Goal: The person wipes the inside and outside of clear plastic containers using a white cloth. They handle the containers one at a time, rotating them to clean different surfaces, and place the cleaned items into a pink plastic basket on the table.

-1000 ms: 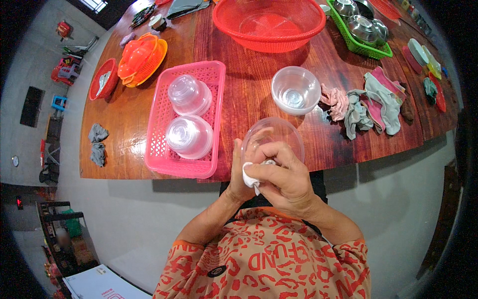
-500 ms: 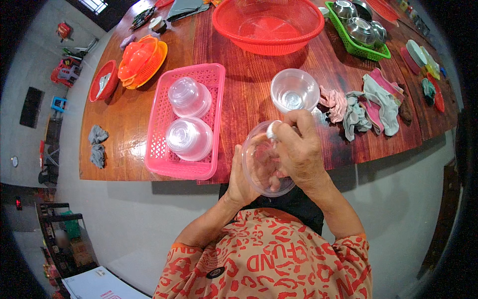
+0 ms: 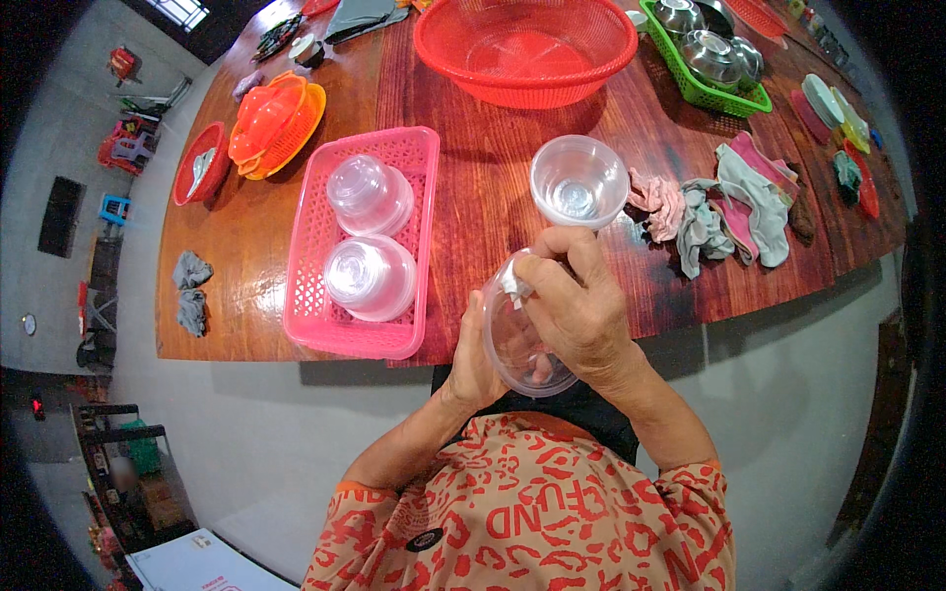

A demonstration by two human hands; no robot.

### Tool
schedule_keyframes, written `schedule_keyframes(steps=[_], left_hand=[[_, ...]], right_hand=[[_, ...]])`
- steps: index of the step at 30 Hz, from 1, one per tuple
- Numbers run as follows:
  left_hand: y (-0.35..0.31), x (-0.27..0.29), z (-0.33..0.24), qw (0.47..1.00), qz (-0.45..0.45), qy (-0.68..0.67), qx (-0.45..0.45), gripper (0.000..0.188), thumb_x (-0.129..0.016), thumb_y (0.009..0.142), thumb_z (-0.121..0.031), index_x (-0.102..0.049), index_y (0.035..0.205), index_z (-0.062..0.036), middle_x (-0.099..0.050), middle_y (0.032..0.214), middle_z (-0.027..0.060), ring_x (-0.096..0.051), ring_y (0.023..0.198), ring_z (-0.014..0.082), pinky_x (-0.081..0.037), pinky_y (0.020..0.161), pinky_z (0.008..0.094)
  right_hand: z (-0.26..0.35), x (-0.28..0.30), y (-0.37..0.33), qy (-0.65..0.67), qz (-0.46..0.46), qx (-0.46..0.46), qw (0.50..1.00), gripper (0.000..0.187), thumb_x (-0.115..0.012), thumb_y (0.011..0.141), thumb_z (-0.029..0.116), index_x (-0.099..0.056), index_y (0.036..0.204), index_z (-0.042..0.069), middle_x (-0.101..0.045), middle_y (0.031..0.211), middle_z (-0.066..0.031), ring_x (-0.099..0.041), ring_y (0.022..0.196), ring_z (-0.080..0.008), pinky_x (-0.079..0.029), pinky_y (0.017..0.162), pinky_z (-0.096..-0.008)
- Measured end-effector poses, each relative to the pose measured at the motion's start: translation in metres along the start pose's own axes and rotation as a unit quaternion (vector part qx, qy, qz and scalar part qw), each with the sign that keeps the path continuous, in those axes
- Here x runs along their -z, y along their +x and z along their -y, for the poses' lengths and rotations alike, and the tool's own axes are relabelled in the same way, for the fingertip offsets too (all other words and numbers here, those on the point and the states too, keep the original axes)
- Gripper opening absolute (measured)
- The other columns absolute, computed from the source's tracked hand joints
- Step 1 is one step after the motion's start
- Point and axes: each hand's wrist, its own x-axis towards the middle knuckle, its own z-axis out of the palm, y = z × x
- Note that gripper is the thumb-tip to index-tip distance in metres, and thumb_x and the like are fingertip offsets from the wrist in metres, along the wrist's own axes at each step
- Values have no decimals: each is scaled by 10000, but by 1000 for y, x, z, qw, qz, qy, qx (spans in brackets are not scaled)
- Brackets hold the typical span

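My left hand point(image 3: 473, 350) is closed round the side of a clear plastic bowl point(image 3: 500, 350), just off the table's near edge. The bowl is tilted, and the left fingers show through its clear wall. My right hand point(image 3: 581, 310) is bent over the bowl, pinching a small white cloth or tissue point(image 3: 514, 286) against the inside near the rim. Most of that white piece is hidden by the fingers. Beyond my right hand, a second clear plastic bowl point(image 3: 579, 182) stands upright on the table.
Left of my hands, a pink basket point(image 3: 431, 227) holds two upturned clear bowls point(image 3: 370, 276). Crumpled rags point(image 3: 744, 202) lie to the right. Farther back are a big red basin point(image 3: 527, 84), a green basket point(image 3: 705, 96) of metal bowls, and orange baskets point(image 3: 281, 123).
My right hand has shifted slightly left and down along the bowl with the white piece. The bowl has tilted more in my left hand.
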Motion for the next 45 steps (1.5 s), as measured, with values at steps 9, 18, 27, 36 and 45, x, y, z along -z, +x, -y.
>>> schedule_keyframes(steps=[9, 18, 27, 36, 45], left_hand=[[6, 8, -1, 996, 48, -50, -50, 790, -393, 849, -683, -269, 1397, -127, -476, 1257, 179, -561, 996, 311, -534, 521, 374], [9, 16, -1, 997, 30, 0, -67, 793, -335, 869, -693, -271, 1390, -100, -480, 1217, 237, -568, 953, 331, -543, 546, 338], [6, 12, -1, 998, 20, 13, -59, 844, -279, 863, -720, -260, 1404, -73, -459, 1261, 227, -544, 1062, 314, -534, 744, 385], [5, 5, 2, 992, -6, 89, -85, 822, -185, 901, -678, -279, 1407, -37, -397, 1378, 130, -389, 1270, 256, -224, 1107, 376], [1, 10, 1, 989, -57, 123, -66, 813, -161, 908, -667, -355, 1365, -23, -452, 1340, 143, -408, 1260, 288, -238, 1101, 424]], right_hand=[[-11, 6, -15, -44, 10, -75, 996, 163, -645, 674, -53, -538, 781, 7, -450, 833, -111, -508, 721, -251, -449, 569, -328], [7, 18, -50, -96, 82, -114, 985, 170, -667, 720, -5, -582, 867, 4, -504, 886, -130, -543, 761, -283, -474, 623, -365], [15, 26, -39, 25, 134, -64, 989, 250, -643, 718, 28, -561, 950, -18, -526, 901, -143, -565, 790, -307, -500, 655, -379], [17, -5, -27, -101, 184, -142, 968, 182, -559, 740, 37, -532, 912, -18, -492, 836, -150, -560, 795, -317, -496, 650, -360], [14, -11, -24, -3, 185, -71, 980, 265, -601, 738, -17, -595, 1000, -52, -531, 1069, -179, -544, 962, -340, -489, 794, -397]])
